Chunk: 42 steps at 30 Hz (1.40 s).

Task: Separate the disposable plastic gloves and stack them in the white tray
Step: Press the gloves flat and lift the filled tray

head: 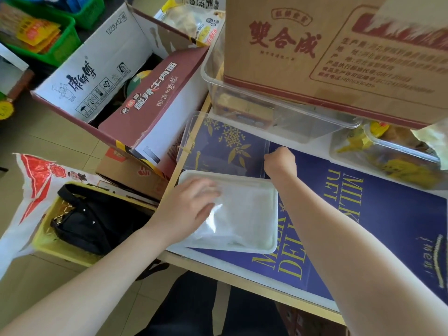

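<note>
White tray (272, 190): shallow foam tray near the front-left corner of the worktop (242, 277), long axis running left to right across the view, slightly skewed.
Gloves (232, 221): clear plastic film lying flat inside the white tray, filling most of it; how many layers there are cannot be told, nor which way the fingers point (the film is too clear and blurred to read an outline).
Left hand (186, 209): fingers spread and fairly straight, pressing down on the left part of the gloves in the tray; it grips nothing.
Right hand (278, 161): reached past the tray's far right corner, fingers curled under at the edge of the clear lidded box (218, 132) just behind the tray; whether it pinches a glove or holds nothing cannot be told.
Handling, judged: very light, limp, slippery film, apt to cling layer to layer and to lift in any draught; best taken by a pinch at one edge or the cuff and peeled off, the other hand holding the stack flat.
Surroundings: blue printed sheet (363, 214) covering the worktop; brown carton (315, 44) resting on a clear tub (266, 110) at the back.
</note>
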Each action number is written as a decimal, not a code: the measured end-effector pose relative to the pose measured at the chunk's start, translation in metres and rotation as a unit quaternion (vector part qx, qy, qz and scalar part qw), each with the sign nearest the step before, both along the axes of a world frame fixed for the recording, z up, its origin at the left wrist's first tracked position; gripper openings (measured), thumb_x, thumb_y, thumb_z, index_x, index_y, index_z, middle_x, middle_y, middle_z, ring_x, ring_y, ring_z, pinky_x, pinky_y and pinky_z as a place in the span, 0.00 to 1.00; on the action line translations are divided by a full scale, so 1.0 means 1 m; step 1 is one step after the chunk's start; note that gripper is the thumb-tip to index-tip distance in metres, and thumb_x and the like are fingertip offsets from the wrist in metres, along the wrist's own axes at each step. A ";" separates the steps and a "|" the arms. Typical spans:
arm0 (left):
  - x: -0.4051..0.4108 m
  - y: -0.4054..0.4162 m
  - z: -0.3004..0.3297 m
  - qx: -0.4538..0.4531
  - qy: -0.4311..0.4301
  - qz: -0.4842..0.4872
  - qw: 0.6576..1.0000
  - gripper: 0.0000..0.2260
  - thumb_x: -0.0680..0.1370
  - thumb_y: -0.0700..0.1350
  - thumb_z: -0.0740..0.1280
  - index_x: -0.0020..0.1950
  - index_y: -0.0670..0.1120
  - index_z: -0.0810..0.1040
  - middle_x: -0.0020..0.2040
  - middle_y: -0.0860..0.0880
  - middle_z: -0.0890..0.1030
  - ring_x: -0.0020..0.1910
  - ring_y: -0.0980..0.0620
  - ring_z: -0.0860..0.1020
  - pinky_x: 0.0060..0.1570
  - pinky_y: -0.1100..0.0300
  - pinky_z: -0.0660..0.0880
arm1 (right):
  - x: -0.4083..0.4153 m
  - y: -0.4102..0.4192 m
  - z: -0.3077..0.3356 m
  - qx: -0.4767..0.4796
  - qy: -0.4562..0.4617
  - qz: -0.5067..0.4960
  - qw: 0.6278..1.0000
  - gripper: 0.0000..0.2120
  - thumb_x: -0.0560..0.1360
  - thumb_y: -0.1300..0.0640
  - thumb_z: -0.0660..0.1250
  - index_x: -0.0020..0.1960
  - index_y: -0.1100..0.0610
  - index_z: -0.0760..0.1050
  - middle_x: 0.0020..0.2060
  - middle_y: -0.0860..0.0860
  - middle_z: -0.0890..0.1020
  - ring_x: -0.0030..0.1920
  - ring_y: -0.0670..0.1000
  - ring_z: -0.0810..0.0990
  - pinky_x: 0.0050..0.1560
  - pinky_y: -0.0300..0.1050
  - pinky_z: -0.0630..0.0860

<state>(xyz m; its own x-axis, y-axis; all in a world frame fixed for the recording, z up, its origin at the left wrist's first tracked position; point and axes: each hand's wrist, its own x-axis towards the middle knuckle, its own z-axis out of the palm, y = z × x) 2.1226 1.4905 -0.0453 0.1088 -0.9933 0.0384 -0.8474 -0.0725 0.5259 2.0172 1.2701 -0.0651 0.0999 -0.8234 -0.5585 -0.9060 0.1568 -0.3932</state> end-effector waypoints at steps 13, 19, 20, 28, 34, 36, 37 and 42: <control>0.028 -0.015 0.031 -0.021 0.321 0.338 0.884 0.09 0.82 0.42 0.56 0.56 0.47 0.76 0.50 0.53 0.77 0.47 0.56 0.77 0.48 0.70 0.72 | -0.041 0.024 0.034 -0.073 -0.345 0.032 0.935 0.13 0.75 0.69 0.59 0.48 0.55 0.76 0.40 0.47 0.79 0.35 0.43 0.77 0.39 0.38 0.74; 0.032 -0.014 0.049 -0.037 0.700 0.409 0.585 0.21 0.82 0.53 0.46 0.51 0.44 0.75 0.42 0.44 0.84 0.39 0.48 0.83 0.42 0.57 0.76 | -0.081 0.049 0.050 0.016 -0.424 0.096 0.900 0.19 0.67 0.77 0.54 0.36 0.60 0.78 0.43 0.51 0.79 0.44 0.43 0.78 0.45 0.37 0.75; 0.033 -0.013 0.049 -0.025 0.703 0.407 0.582 0.23 0.82 0.56 0.46 0.51 0.44 0.75 0.41 0.45 0.84 0.38 0.49 0.83 0.41 0.58 0.76 | -0.083 0.051 0.050 0.021 -0.429 0.081 0.899 0.14 0.66 0.72 0.56 0.35 0.61 0.78 0.41 0.50 0.80 0.42 0.44 0.78 0.43 0.37 0.74; 0.014 0.005 0.060 0.136 0.416 0.334 0.835 0.10 0.80 0.48 0.60 0.49 0.44 0.78 0.26 0.51 0.76 0.25 0.56 0.77 0.27 0.67 0.75 | -0.087 0.074 0.046 -0.107 -0.292 0.109 0.944 0.11 0.73 0.63 0.69 0.51 0.51 0.72 0.51 0.49 0.74 0.34 0.47 0.70 0.38 0.36 0.70; -0.004 0.043 0.050 0.202 0.215 0.294 0.909 0.16 0.78 0.50 0.63 0.66 0.48 0.70 0.37 0.49 0.81 0.35 0.54 0.80 0.36 0.62 0.73 | -0.086 0.082 0.033 -0.027 -0.129 0.125 0.983 0.29 0.76 0.55 0.66 0.72 0.54 0.58 0.66 0.54 0.70 0.56 0.56 0.76 0.56 0.53 0.76; -0.007 0.050 0.048 0.220 0.149 0.282 0.922 0.20 0.78 0.52 0.63 0.69 0.49 0.67 0.38 0.50 0.78 0.37 0.53 0.78 0.37 0.58 0.76 | -0.088 0.081 0.035 -0.046 -0.072 0.182 0.980 0.24 0.79 0.53 0.61 0.72 0.54 0.58 0.62 0.56 0.75 0.52 0.58 0.79 0.48 0.49 0.77; -0.008 0.053 0.046 0.223 0.133 0.282 0.924 0.21 0.78 0.52 0.63 0.69 0.50 0.66 0.38 0.50 0.77 0.37 0.53 0.77 0.38 0.57 0.76 | -0.090 0.080 0.037 -0.064 -0.037 0.218 0.973 0.21 0.80 0.53 0.59 0.71 0.55 0.60 0.59 0.57 0.77 0.50 0.57 0.79 0.44 0.46 0.75; -0.012 0.058 0.043 0.238 0.090 0.276 0.927 0.21 0.79 0.51 0.61 0.71 0.49 0.66 0.41 0.52 0.76 0.37 0.55 0.75 0.32 0.62 0.71 | -0.090 0.080 0.038 -0.092 0.012 0.271 0.958 0.17 0.81 0.52 0.57 0.67 0.56 0.66 0.51 0.56 0.81 0.42 0.54 0.78 0.37 0.42 0.71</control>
